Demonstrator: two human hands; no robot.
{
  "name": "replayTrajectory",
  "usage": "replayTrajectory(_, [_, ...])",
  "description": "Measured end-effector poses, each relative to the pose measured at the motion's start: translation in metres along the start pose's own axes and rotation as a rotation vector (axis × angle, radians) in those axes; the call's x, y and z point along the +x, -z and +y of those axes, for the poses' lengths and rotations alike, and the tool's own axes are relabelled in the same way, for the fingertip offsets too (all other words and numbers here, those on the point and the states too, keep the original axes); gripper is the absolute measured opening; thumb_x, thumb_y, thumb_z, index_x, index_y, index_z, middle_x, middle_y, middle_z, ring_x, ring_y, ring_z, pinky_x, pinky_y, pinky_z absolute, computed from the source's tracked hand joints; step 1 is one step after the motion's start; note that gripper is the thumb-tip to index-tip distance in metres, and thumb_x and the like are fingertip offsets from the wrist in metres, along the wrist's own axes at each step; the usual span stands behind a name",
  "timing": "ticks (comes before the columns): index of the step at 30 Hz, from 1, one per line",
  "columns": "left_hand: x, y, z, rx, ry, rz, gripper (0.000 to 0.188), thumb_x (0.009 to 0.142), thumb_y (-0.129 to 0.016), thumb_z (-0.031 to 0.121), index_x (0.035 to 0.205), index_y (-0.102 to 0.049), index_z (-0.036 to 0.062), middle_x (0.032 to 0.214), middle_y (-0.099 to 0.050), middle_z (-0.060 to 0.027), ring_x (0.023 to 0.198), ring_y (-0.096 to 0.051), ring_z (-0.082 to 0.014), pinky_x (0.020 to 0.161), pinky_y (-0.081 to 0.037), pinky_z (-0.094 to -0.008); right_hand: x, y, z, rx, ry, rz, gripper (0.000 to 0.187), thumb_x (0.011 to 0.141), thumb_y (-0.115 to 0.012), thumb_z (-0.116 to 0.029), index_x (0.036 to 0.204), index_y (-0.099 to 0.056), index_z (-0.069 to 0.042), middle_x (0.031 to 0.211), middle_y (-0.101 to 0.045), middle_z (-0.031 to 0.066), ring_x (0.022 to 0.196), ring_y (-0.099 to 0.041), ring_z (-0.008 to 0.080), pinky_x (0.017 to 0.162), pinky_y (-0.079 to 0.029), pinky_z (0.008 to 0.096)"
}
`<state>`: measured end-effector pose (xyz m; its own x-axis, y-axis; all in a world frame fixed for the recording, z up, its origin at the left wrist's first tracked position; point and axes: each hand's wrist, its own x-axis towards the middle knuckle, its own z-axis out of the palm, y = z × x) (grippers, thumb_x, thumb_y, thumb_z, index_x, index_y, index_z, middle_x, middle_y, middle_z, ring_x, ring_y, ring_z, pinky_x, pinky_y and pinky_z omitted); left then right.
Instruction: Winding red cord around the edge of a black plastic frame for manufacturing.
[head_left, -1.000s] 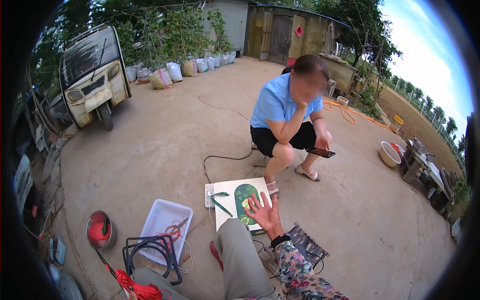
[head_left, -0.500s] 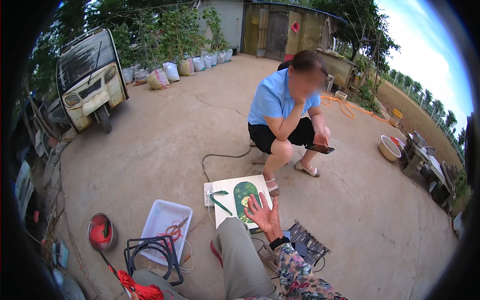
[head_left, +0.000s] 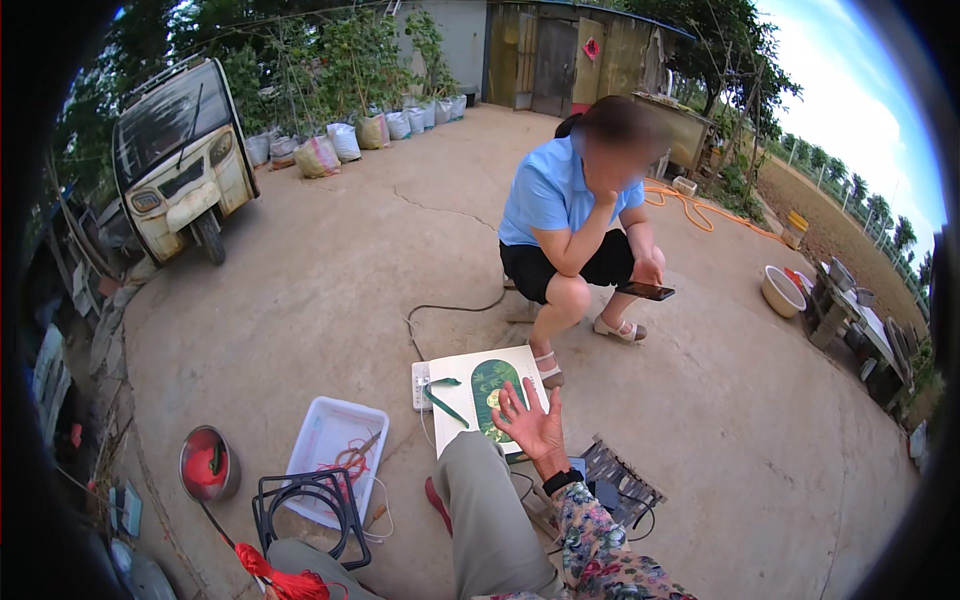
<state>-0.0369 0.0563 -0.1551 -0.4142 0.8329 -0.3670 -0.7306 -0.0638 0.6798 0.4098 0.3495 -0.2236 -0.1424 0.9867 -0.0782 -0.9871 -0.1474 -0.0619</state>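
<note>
My right hand [head_left: 535,430] is held palm up with its fingers spread and nothing in it, above a white board [head_left: 455,365] with a green oval picture. A black band circles the wrist, below which is a flowered sleeve. Two narrow green strips [head_left: 446,405] lie on the board's left part. My left hand cannot be seen. By my left knee, at the lower edge, is a bundle of red cord [head_left: 300,587] beside a thin dark rod. A white plastic tray [head_left: 325,425] holds orange-red strands and a pointed tool, and a black ring-shaped frame [head_left: 308,515] overlaps its near side.
Across from me a person [head_left: 550,190] in a blue shirt sits low, holding a phone [head_left: 646,291]. A white power strip [head_left: 421,387] touches the board. A metal pot [head_left: 233,480] with red inside stands at left; a slatted stool [head_left: 625,480] is right of my hand.
My right hand has shifted slightly; its index finger now bends more. The whole scene has moved a little in the picture, and the seated person's head is slightly lower.
</note>
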Motion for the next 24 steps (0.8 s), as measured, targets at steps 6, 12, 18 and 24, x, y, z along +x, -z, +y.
replayTrajectory(6, [-0.001,0.0,0.001,-0.033,0.008,0.024,0.038,0.091,-0.059,0.017,0.125,-0.05,0.0027,0.122,-0.054,-0.0131,0.112,-0.052,-0.0274,0.096,-0.042,-0.0445,0.007,-0.02,-0.032,-0.056,0.106,-0.061,0.084,0.076,-0.07,-0.052,0.141,-0.026,-0.022,0.137,-0.037,0.0096,0.12,-0.045,0.0277,0.1,-0.033,0.0589])
replayTrajectory(12, [-0.002,-0.003,0.002,-0.019,-0.004,0.01,0.04,0.09,-0.059,0.018,0.125,-0.049,0.0022,0.122,-0.054,-0.0139,0.112,-0.052,-0.0284,0.098,-0.041,-0.0459,0.001,-0.021,-0.038,-0.078,0.123,-0.057,0.086,0.078,-0.067,-0.053,0.143,-0.021,-0.023,0.138,-0.036,0.0099,0.12,-0.045,0.0265,0.1,-0.033,0.0586])
replayTrajectory(18, [-0.006,0.004,0.005,-0.02,0.029,0.029,0.036,0.091,-0.058,0.018,0.123,-0.05,0.0031,0.12,-0.055,-0.0131,0.11,-0.053,-0.0273,0.095,-0.043,-0.045,-0.002,-0.008,-0.022,-0.041,0.096,0.004,0.081,0.079,-0.066,-0.052,0.141,-0.024,-0.024,0.137,-0.036,0.0099,0.116,-0.047,0.0267,0.098,-0.035,0.0587])
replayTrajectory(24, [-0.009,-0.008,0.002,-0.022,0.019,0.004,0.035,0.091,-0.058,0.017,0.122,-0.051,0.0033,0.117,-0.057,-0.0116,0.108,-0.054,-0.0268,0.092,-0.045,-0.0429,-0.009,-0.002,-0.004,-0.05,0.018,0.018,0.08,0.079,-0.068,-0.051,0.14,-0.025,-0.023,0.137,-0.036,0.0097,0.117,-0.046,0.0271,0.099,-0.034,0.0593])
